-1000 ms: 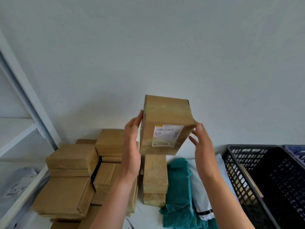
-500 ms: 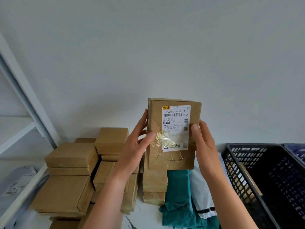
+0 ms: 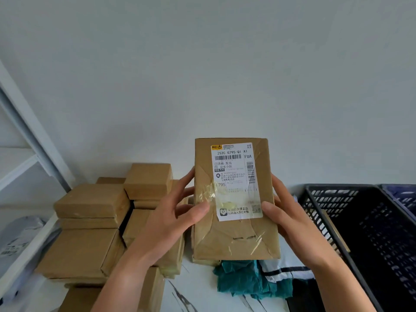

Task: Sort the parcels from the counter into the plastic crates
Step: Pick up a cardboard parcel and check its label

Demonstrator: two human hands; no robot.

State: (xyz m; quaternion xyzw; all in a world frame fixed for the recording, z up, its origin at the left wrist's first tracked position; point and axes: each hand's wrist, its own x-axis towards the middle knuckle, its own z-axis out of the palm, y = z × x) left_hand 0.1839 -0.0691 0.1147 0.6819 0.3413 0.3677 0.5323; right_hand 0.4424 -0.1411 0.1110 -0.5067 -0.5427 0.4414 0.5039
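- Head view: left hand point(image 3: 173, 219) and right hand point(image 3: 290, 221) each grasp one side of a brown parcel point(image 3: 234, 239), held upright over the desk point(image 3: 198, 289).
- Black crate point(image 3: 342, 188) sits at the right.
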